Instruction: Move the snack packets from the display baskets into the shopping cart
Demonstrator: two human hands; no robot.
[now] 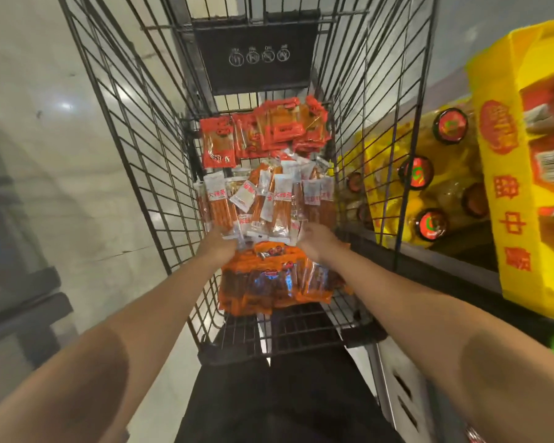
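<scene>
1. The shopping cart (141,129) fills the middle of the view, and its floor already carries three heaps of snack packets: red ones (263,132) at the far end, clear packets of orange sticks (266,199) in the middle, and an orange bundle (275,276) at the near end
2. The left hand (219,247) and the right hand (317,244) sit at the far corners of the orange bundle, one on each side; each grip looks curled onto the packets, though the fingers themselves are hidden under the film, so how tightly they hold I cannot tell
3. The packets are thin, glossy film, so I judge them light, floppy and slippery against each other; a stack taken from one edge would likely fan out and spill
4. The better hold is from both sides at once, squeezing the stack together, or from underneath
5. To the right, outside the cart wall, stand a yellow display box (509,193) and dark-capped bottles (429,199)
</scene>
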